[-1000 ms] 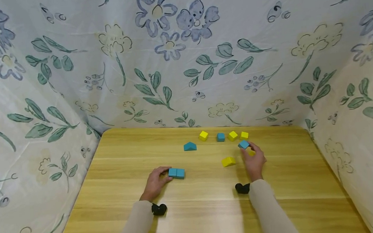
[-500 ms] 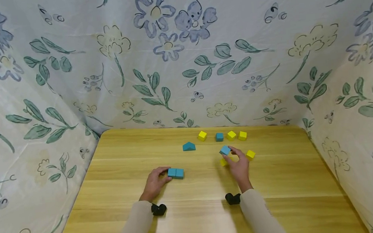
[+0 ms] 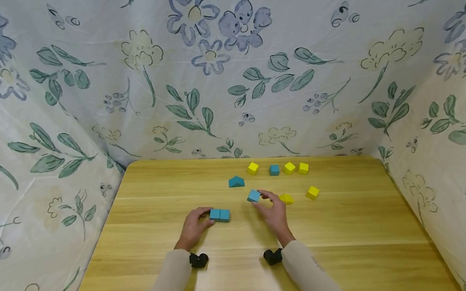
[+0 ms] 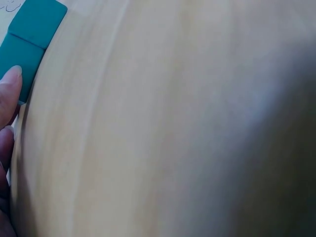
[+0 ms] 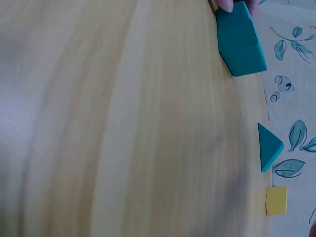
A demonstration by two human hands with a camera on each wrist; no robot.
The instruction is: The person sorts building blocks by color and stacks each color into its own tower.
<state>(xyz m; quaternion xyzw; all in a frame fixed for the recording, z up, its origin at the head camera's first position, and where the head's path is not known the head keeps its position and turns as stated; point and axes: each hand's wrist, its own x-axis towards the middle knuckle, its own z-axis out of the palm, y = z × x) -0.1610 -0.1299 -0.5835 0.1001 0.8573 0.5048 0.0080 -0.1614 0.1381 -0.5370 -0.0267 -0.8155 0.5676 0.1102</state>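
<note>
Beige sleeves (image 3: 312,272) with black wrist devices (image 3: 273,256) reach over the near part of the wooden desk (image 3: 236,279). At left, the left hand (image 3: 192,228) pinches a blue cube (image 3: 215,214) between thumb and fingers; a second blue cube (image 3: 224,216) touches its right side. Slightly farther, to the right, the right hand (image 3: 274,213) grips a tilted blue cube (image 3: 253,196) at its fingertips. Just right of that hand lies a yellow triangular prism (image 3: 286,199), then a yellow cube (image 3: 313,192). Beyond, left of centre among the far pieces, sits a blue triangular prism (image 3: 236,181). Farthest stand, left to right, one yellow cube (image 3: 253,168), one blue cube (image 3: 274,170) and two yellow cubes (image 3: 289,168), before a floral cloth (image 3: 213,105).
</note>
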